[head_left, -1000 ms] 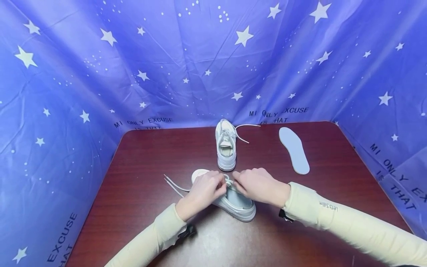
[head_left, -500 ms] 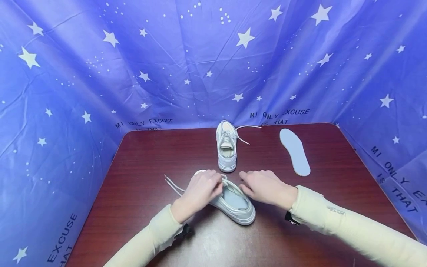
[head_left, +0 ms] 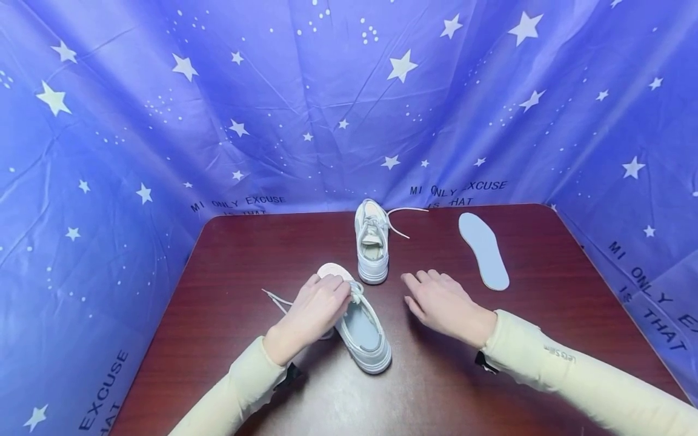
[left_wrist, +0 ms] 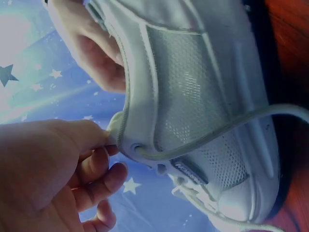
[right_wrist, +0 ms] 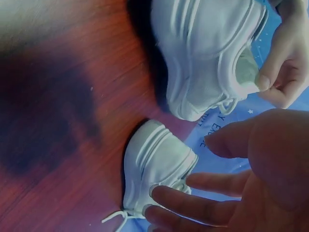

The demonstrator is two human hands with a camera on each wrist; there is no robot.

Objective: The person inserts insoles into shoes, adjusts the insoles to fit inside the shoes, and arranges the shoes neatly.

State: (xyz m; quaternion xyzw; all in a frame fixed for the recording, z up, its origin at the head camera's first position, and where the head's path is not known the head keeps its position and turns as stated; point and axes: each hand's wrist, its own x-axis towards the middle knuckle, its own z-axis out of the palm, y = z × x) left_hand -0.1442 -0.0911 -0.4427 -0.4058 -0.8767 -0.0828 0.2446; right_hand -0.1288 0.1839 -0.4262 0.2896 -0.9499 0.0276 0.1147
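A white sneaker [head_left: 372,357] stands on the table with its toe pointing away and to the left; a pale blue insole [head_left: 361,327] shows inside it. My left hand [head_left: 312,310] pinches the shoe's tongue [left_wrist: 115,126] between thumb and forefinger, as both wrist views show. A white lace [left_wrist: 217,130] hangs loose across the shoe's side. My right hand [head_left: 444,306] is to the right of this shoe, apart from it, with fingers spread and nothing held. In the right wrist view its fingers [right_wrist: 193,205] pass in front of the second sneaker [right_wrist: 159,159].
Behind the near shoe stands the second white sneaker [head_left: 373,266], toe away, its lace [head_left: 400,230] trailing right. A flat pale blue insole [head_left: 484,251] lies at the table's back right. Blue star-printed cloth [head_left: 305,91] surrounds the reddish-brown table [head_left: 229,254].
My right hand has let go of the near shoe and moved right, its fingers spreading. The near shoe has shifted left and turned, its toe pointing more directly away; my left hand has moved left with it.
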